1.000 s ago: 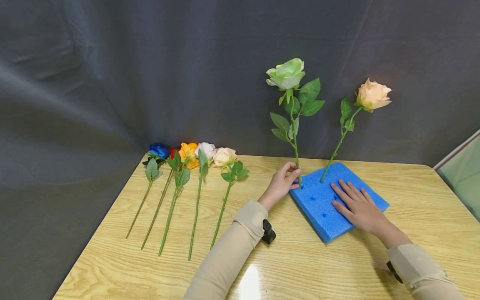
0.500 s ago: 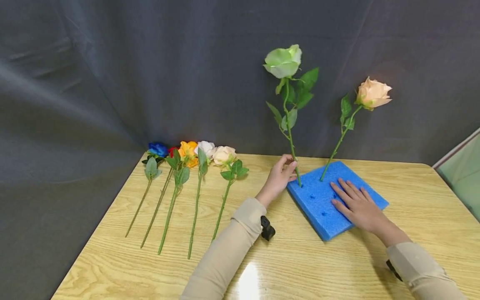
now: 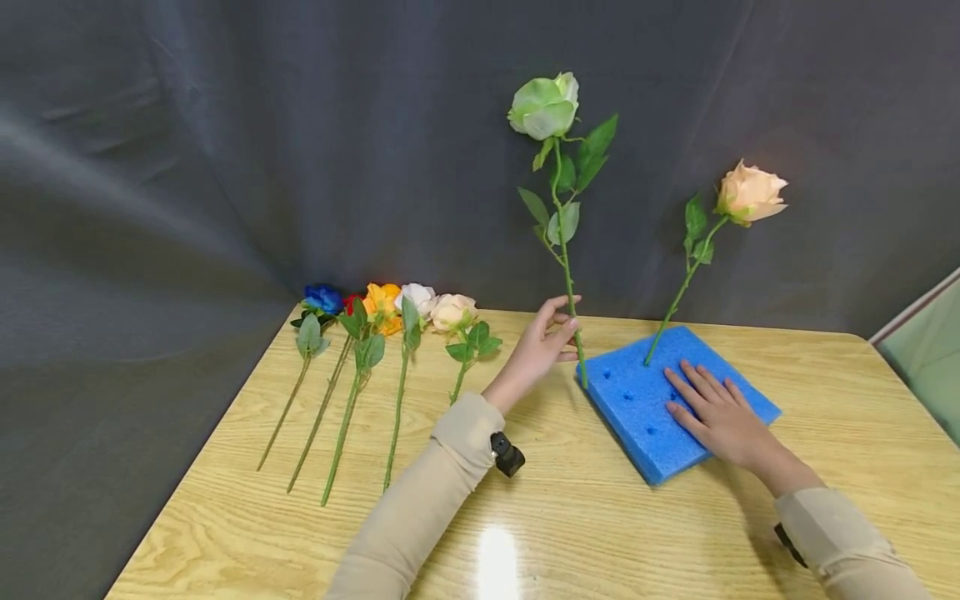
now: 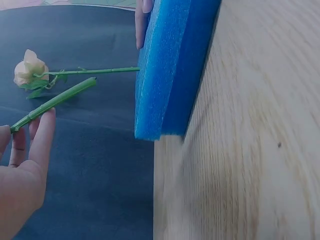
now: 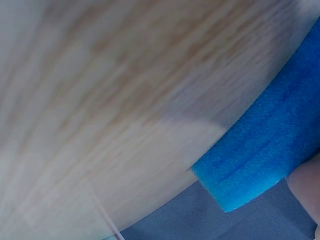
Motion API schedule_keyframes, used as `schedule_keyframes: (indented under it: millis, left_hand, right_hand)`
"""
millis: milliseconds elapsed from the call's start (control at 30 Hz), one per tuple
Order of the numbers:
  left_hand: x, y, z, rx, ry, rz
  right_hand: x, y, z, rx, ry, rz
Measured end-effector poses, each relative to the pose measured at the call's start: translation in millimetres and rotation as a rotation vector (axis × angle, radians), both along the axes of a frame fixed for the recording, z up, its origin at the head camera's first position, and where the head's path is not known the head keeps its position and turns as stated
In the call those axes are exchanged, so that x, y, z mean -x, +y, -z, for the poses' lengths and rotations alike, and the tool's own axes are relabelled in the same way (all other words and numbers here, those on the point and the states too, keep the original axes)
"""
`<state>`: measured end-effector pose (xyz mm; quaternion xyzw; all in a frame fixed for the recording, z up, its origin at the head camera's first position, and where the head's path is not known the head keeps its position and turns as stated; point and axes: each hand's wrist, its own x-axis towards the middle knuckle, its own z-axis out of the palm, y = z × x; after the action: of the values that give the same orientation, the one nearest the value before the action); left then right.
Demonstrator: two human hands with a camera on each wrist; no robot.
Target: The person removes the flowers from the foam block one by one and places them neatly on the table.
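My left hand [image 3: 534, 352] pinches the stem of a pale green rose [image 3: 543, 108] between thumb and fingers, left of a blue foam block [image 3: 663, 454]. In the left wrist view the lower end of that green stem [image 4: 65, 98] is bare and apart from the foam. My right hand [image 3: 722, 419] lies flat on top of the block, fingers spread. A peach rose [image 3: 750, 193] stands in the foam, leaning right. Several small holes show in the top of the block. The right wrist view shows one foam corner [image 5: 250, 165] and a bit of hand.
Left on the wooden table [image 3: 577, 542] lie several roses in a row: blue [image 3: 323, 298], red [image 3: 352, 305], orange [image 3: 383, 302], white [image 3: 416, 298] and cream [image 3: 453, 312]. My left forearm covers some stem ends. A dark curtain [image 3: 420, 150] hangs behind the table.
My left hand has lifted the green rose up and left, and its stem has come out of the hole in the foam. The right hand stays on the block.
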<state>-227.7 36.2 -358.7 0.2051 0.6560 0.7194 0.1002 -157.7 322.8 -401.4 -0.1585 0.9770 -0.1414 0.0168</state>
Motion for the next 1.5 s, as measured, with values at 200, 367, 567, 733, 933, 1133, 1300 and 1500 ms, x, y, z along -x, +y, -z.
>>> schedule_keyframes:
  millis: [200, 367, 567, 733, 933, 1133, 1300, 1500]
  left_hand:
    - [-4.4, -13.1, -1.0, 0.03, -0.004, -0.013]
    - [-7.7, -22.9, -0.3, 0.02, -0.023, -0.024]
    - [-13.1, -32.1, 3.4, 0.056, 0.008, -0.044]
    - [-19.4, -36.2, 5.0, 0.088, 0.002, -0.02]
    - [-26.2, -44.3, 11.2, 0.121, -0.026, -0.005]
    - [-31.4, -53.9, 19.9, 0.154, -0.075, -0.008]
    - [-33.1, -59.0, 26.8, 0.186, -0.092, -0.004]
    - [-36.4, -63.8, 33.1, 0.249, -0.095, 0.014]
  right_hand:
    - [-0.3, -1, 0.3, 0.005, 0.003, 0.005]
    - [-1.0, -1, 0.0, 0.007, 0.001, 0.004]
    - [-1.1, 0, 0.0, 0.004, -0.011, 0.006]
    - [-0.3, 0, 0.1, -0.005, 0.001, 0.006]
    - [-0.6, 0, -0.2, -0.001, -0.021, 0.005]
    - [-1.1, 0, 0.2, 0.004, -0.016, 0.007]
    - [-1.0, 0, 0.2, 0.011, -0.015, 0.007]
    - [-0.7, -2, -2.0, 0.03, -0.002, 0.007]
